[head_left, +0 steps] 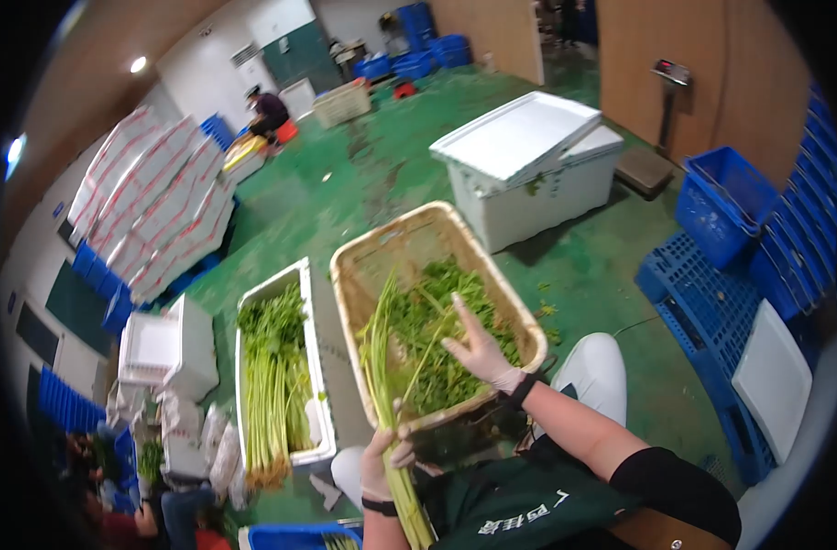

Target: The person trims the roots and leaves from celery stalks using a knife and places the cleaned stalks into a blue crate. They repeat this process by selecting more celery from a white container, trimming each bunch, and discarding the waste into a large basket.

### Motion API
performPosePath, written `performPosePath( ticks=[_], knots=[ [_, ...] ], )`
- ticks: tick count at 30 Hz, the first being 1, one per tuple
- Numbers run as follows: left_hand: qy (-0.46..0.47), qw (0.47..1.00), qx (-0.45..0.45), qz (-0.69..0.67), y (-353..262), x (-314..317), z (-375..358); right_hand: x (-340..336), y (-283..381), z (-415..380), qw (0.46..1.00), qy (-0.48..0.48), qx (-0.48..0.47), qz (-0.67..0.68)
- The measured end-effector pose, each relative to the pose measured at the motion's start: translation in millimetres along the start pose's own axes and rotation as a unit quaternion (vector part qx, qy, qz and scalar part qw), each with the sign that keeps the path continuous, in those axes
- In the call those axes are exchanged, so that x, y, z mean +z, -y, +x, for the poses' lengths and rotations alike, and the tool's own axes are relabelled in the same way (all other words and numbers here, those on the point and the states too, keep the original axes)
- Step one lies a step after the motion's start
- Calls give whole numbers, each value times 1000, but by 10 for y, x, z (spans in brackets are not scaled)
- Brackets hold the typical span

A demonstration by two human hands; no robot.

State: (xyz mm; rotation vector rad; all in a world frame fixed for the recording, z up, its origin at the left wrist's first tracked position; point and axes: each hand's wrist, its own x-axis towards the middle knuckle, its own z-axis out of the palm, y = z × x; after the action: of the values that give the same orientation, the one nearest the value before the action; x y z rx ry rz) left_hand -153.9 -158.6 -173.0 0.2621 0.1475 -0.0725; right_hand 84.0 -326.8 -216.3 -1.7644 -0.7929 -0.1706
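Observation:
In a pale glove, my left hand (385,461) is wrapped round the lower part of a bunch of celery (379,367), whose tops reach over the beige tub (347,316). Above the tub's right part is my gloved right hand (480,351), its fingers stretched and apart, near a thin loose stem. Loose leaves and stems (455,302) lie inside the tub. Left of it, a white foam box (321,403) holds celery stalks (276,385) laid side by side, leaves at the far end.
A large white foam box (528,206) with its lid askew stands beyond the tub. Blue crates (725,202) and a blue pallet (702,321) are at the right. Wrapped white boxes (157,202) are stacked at the left. A person (270,112) sits far back; others are at lower left.

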Motion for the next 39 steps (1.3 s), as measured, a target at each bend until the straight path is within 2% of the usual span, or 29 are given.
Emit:
performPosePath(
  ticks=[1,2,5,7,8,10,11,12,14,20,22,23,24,25,26,27,28,30,31,32,33,34,35,37,38,39],
  knots=[
    [-2,1000,-10,-11,16,-24,2,-67,-19,69,991,66,63,100],
    [-7,1000,-17,-20,11,-24,-17,-19,-165,112,985,62,59,151],
    [-7,997,-34,-63,67,2,-28,-3,-304,191,980,74,24,181],
    [-12,997,-31,-76,99,-11,-14,-7,-231,159,936,110,169,290],
    [-9,997,-32,-74,95,-30,3,3,-201,136,937,108,166,289],
    [-8,995,-38,-93,95,-99,4,53,-128,59,977,33,96,187],
    [-12,995,-45,-93,100,-66,9,66,-94,21,997,-29,10,66],
    [-10,995,-46,-91,109,-45,11,74,-60,-15,997,-31,8,65],
    [-45,996,-40,-70,122,-18,10,105,-3,-65,994,-79,-27,-70],
    [-20,995,-59,-81,135,-26,65,353,-115,-57,987,-159,23,-8],
    [-36,996,-61,-46,136,-34,62,470,-227,-29,959,-238,130,82],
    [-36,997,-59,-46,131,-40,54,459,-206,21,930,-267,223,120],
    [-46,998,-53,-5,126,-49,36,504,-367,45,930,-266,222,121],
    [-57,997,-46,37,115,-51,15,517,-548,107,875,-233,323,274],
    [-57,997,-44,38,106,-39,-2,508,-690,124,788,-192,412,416],
    [-60,995,-45,65,106,-24,-22,345,-638,86,756,-89,415,498],
    [-63,993,-45,91,109,-19,-33,256,-563,101,757,-88,414,498],
    [-67,992,-50,99,108,-76,-59,157,-486,127,751,-11,402,524],
    [-72,990,-56,109,107,-101,-73,133,-434,127,780,-10,377,499],
    [-72,990,-55,108,113,-106,-80,150,-482,122,780,-9,376,499],
    [-76,989,-54,115,126,-104,-92,172,-567,101,906,3,291,306],
    [-80,988,-54,121,133,-107,-110,182,-651,65,977,14,188,94],
    [-81,988,-53,121,137,-142,-122,131,-658,25,977,15,188,95],
    [-87,976,-42,195,147,-232,-133,19,-674,-63,983,35,127,-129],
    [-87,976,-40,194,145,-222,-138,8,-710,-80,983,36,125,-128],
    [-115,961,-35,251,143,-202,-156,16,-735,-111,968,31,191,-158]
  ],
)
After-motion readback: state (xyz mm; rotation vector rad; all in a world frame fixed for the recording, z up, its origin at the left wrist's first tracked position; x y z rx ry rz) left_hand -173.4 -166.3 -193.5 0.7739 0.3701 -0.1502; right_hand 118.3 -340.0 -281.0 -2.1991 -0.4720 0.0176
